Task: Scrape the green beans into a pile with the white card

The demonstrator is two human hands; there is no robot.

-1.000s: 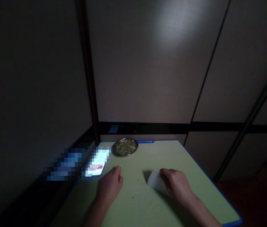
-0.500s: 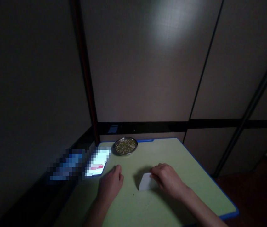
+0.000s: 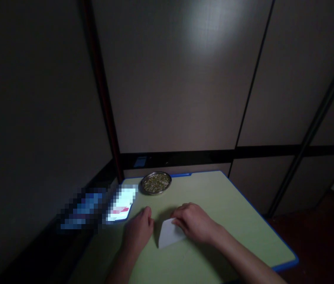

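My right hand (image 3: 195, 223) pinches a stiff white card (image 3: 169, 233) by its upper right part. The card stands on edge, tilted, with its lower edge at the green tabletop (image 3: 214, 193). Just left of it, my left hand (image 3: 140, 228) rests closed at the table, its thumb against the curled fingers; whatever it may hold is hidden. A round metal dish (image 3: 156, 183) of small green and pale pieces, too small to name, sits beyond both hands at the back left.
A lit phone-like screen (image 3: 122, 205), partly pixelated, lies at the table's left edge. Its reflection shows in the dark glossy panel beside it. Cabinet doors (image 3: 173, 90) rise behind the table. Blue edging (image 3: 285, 265) runs around the tabletop.
My right hand has moved left and slightly toward me with the white card, closer to my left hand. A small dark speck on the table is no longer visible. My left hand stays put.
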